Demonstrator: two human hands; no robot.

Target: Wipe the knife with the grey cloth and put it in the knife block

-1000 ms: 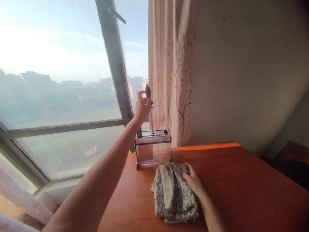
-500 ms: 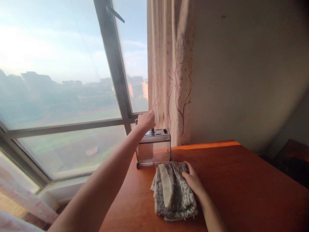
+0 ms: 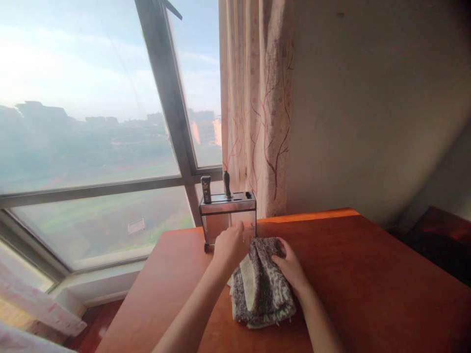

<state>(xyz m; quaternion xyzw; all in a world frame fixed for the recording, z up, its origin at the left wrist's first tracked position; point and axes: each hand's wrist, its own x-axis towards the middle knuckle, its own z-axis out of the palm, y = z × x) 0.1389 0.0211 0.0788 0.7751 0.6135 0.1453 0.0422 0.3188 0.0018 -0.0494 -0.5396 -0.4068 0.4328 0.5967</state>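
A folded brown-and-cream cloth (image 3: 270, 289), shaggy and thick, lies on the wooden table. My right hand (image 3: 289, 262) holds its far right corner, thumb on top and the other fingers partly hidden at the edge. My left hand (image 3: 231, 247) hovers above the far left of the cloth, in front of a clear-sided knife block (image 3: 217, 228). Its fingers are smeared and partly hidden, so their grip is unclear. Two dark handles stand up from the block: a wide knife handle (image 3: 206, 189) at the left and a slimmer handle (image 3: 226, 185) beside it.
The reddish-brown table (image 3: 360, 274) reaches toward a wall and a patterned curtain (image 3: 253, 108). A large window (image 3: 91, 188) with a grey frame is at the left. Another curtain (image 3: 33, 304) hangs at the lower left, near the floor.
My left hand has left the slim handle in the knife block and come back down toward the cloth. That handle now stands uncovered. My right hand stays on the cloth; the view has shifted slightly.
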